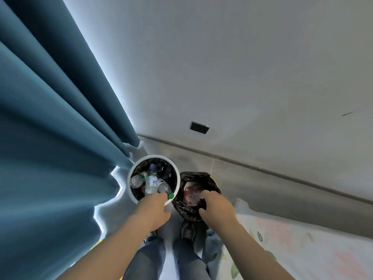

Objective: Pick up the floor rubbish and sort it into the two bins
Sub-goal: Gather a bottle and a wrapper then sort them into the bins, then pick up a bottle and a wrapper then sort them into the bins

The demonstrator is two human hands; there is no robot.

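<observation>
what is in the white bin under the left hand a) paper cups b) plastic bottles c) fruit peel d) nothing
B: clear plastic bottles lie in the white bin, and the left hand holds a green-capped bottle over it, while the right hand grips the black bag.

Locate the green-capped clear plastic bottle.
The green-capped bottle lies in the white round bin, lower centre of the head view, at the left hand, beside the black-bagged bin.

Clear glossy plastic bottles point(151, 181), crinkly black plastic liner point(182, 207), matt cloth curtain point(50, 138).
</observation>
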